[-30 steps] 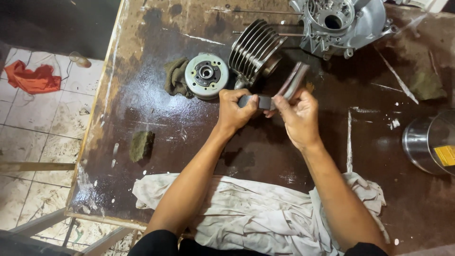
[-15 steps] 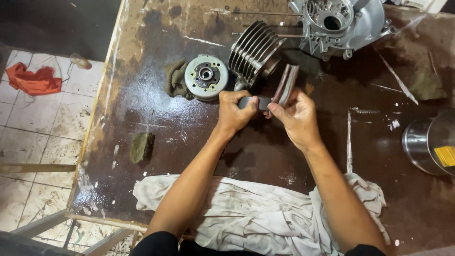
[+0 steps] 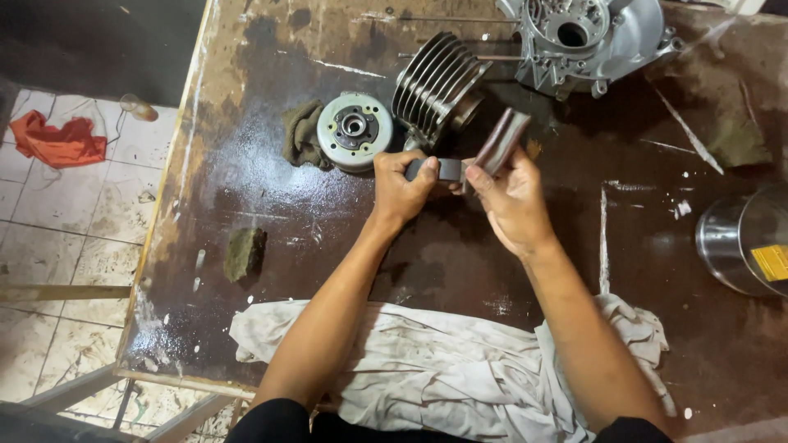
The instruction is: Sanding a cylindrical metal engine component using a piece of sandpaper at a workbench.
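While left hand fingers clamp dark grip steady, I see right hand pinching brown flat strip, mid-frame above tabletop.

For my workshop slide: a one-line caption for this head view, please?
Two hands, left hand and right hand, grip a dark flat part above a stained workbench, near a finned cylinder.
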